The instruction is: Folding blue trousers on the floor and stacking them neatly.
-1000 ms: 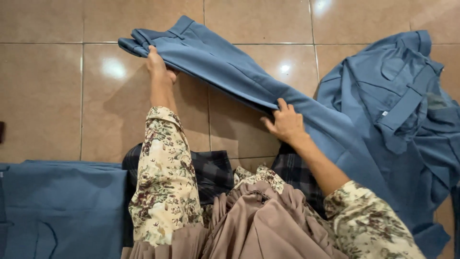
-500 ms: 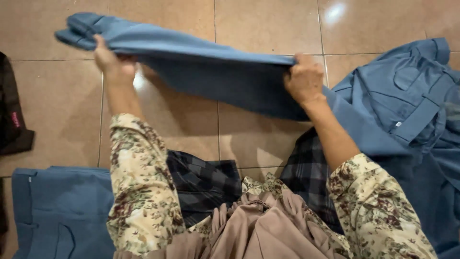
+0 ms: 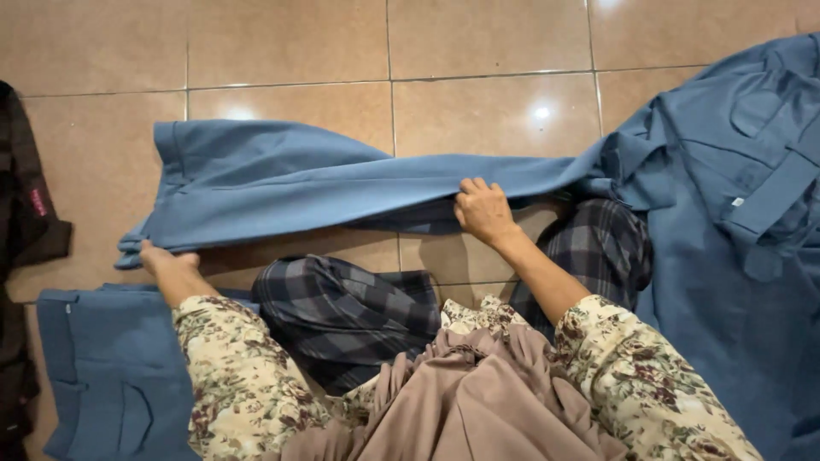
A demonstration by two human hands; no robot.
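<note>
One pair of blue trousers (image 3: 282, 183) lies stretched sideways across the tan tile floor (image 3: 487, 43), just in front of the seated person's knees, waistband end to the left, the other end running into a heap at right. Left hand (image 3: 166, 263) clamps the lower left corner of the trousers, fingers curled over the hem edge. Right hand (image 3: 483, 209) pinches the lower edge near the middle, thumb under, fingers on top, cloth lifted slightly there. Hands well apart, both closed on the same garment. Two floral sleeves (image 3: 239, 376) visible, one per arm. Dark plaid cloth (image 3: 350, 316) covers the crossed legs, two knee areas show, one left of centre, one at right beside the heap. One beige scarf or veil (image 3: 478, 401) hangs down bottom centre, hiding the lap. Blue pile (image 3: 735, 230) at right: loose blue garments bunched, count not clear, at least one with a pocket flap and belt loop; cut off by the right and bottom edges. One folded blue garment (image 3: 102, 367) lies flat at lower left, touching the left forearm, partly cut off at the bottom. One dark garment (image 3: 21, 213) at far left edge, mostly out of frame, kind hard to make out. Where the trousers end and the blue pile begins can't be told. Tile joints and two light glares show on the floor.
</note>
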